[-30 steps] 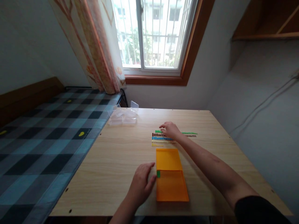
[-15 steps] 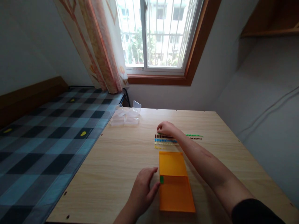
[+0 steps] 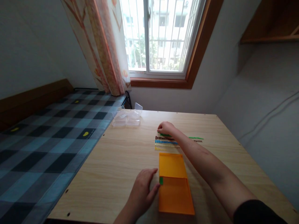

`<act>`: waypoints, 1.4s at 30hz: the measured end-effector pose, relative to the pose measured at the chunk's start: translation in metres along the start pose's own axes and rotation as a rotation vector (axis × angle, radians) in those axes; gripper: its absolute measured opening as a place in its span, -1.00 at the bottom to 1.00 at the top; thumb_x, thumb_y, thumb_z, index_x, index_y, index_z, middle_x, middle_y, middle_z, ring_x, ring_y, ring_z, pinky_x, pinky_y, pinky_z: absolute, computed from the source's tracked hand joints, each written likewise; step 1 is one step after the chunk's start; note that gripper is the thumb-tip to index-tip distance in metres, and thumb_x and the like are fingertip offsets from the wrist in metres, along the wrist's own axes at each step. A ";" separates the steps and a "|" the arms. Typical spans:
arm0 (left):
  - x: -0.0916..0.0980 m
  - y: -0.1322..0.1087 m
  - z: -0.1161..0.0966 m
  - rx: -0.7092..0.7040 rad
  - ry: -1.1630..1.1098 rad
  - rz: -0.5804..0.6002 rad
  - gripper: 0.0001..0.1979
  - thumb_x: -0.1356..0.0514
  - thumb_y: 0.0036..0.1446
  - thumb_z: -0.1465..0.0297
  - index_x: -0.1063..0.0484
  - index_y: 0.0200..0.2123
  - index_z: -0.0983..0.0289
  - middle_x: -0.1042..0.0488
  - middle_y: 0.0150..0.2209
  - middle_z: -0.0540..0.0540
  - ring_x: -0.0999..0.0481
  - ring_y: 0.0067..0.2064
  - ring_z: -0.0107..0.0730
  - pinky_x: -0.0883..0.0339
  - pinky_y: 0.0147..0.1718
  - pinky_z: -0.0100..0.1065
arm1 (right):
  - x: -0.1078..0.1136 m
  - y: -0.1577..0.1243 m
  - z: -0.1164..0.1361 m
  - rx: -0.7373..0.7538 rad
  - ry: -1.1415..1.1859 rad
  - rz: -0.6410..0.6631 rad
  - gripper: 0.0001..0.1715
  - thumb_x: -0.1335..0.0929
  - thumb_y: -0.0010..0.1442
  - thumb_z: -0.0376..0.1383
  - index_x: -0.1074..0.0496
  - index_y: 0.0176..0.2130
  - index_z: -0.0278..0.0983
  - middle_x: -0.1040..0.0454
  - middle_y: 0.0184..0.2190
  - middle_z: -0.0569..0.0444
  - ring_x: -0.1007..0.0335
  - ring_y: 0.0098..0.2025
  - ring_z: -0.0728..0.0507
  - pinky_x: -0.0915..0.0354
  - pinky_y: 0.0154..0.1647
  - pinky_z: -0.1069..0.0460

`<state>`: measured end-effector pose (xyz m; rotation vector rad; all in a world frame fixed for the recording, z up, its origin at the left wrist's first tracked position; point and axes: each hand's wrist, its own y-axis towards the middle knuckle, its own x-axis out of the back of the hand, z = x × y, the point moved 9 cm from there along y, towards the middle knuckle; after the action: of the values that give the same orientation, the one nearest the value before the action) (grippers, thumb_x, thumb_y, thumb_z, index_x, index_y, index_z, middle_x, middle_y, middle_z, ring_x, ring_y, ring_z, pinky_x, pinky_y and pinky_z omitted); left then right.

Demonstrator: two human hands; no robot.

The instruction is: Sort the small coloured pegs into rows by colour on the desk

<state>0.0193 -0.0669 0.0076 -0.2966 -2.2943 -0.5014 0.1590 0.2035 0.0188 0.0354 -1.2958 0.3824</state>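
An orange open box (image 3: pixel 174 183) lies on the wooden table (image 3: pixel 116 168), with a small green piece (image 3: pixel 161 180) at its left edge. My left hand (image 3: pixel 143 189) rests beside that edge, fingers apart, thumb near the green piece. Beyond the box lie rows of small coloured pieces: green (image 3: pixel 196 137), dark brown (image 3: pixel 163 138), blue (image 3: pixel 163 142) and yellow (image 3: pixel 161 148). My right hand (image 3: pixel 165 128) reaches over the left end of the green row, fingers curled down onto the pieces; what they pinch is hidden.
A clear plastic container (image 3: pixel 127 117) with its lid up stands at the table's back left corner. A bed with a blue checked cover (image 3: pixel 46 137) adjoins the table's left side. A window and curtain are behind; a wall runs along the right.
My right hand has drawn slightly left along the green row and its fingers have curled down. The left hand stays by the box. The view has shifted a little.
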 end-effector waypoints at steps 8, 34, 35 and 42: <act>0.000 0.000 0.005 0.030 -0.031 -0.016 -0.61 -0.17 0.30 0.25 -0.41 0.15 0.22 -0.53 0.07 0.24 -0.50 0.10 -0.10 -0.41 0.11 -0.04 | 0.002 -0.008 0.006 -0.005 -0.051 -0.047 -0.70 -0.44 0.09 -0.25 -0.67 -0.14 -0.14 -0.66 -0.17 0.02 -0.54 -0.17 -0.13 -0.30 -0.20 0.10; -0.022 0.103 0.009 0.099 0.041 0.817 -0.61 -0.20 0.18 0.16 -0.39 -0.59 0.29 -0.30 -0.64 -0.05 -0.18 -0.57 -0.50 -0.05 -0.53 -0.37 | -0.044 -0.254 0.059 0.589 -0.008 0.192 -0.83 -0.35 0.25 -0.35 -0.58 -0.29 -0.26 -0.56 -0.33 0.04 -0.42 -0.34 -0.06 -0.10 -0.37 0.05; -0.029 0.103 0.012 0.157 0.014 0.910 -0.59 -0.21 0.17 0.13 -0.40 -0.60 0.29 -0.33 -0.64 -0.04 -0.22 -0.58 -0.49 -0.09 -0.54 -0.38 | -0.048 -0.253 0.060 0.581 -0.052 0.179 -0.83 -0.35 0.26 -0.35 -0.56 -0.33 -0.27 -0.56 -0.34 0.04 -0.40 -0.36 -0.05 -0.07 -0.39 0.04; -0.043 0.099 0.018 0.269 0.010 1.061 -0.61 -0.21 0.17 0.13 -0.45 -0.56 0.29 -0.46 -0.57 0.02 -0.40 -0.57 -0.45 -0.23 -0.55 -0.40 | -0.057 -0.255 0.061 0.582 -0.171 -0.049 -0.79 -0.31 0.34 -0.31 -0.47 -0.34 -0.26 -0.52 -0.38 0.08 -0.29 -0.43 -0.05 0.12 -0.45 -0.01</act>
<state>0.0733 0.0275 -0.0090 -1.2473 -1.8155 0.3409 0.1656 -0.0641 0.0299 0.6000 -1.3104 0.7155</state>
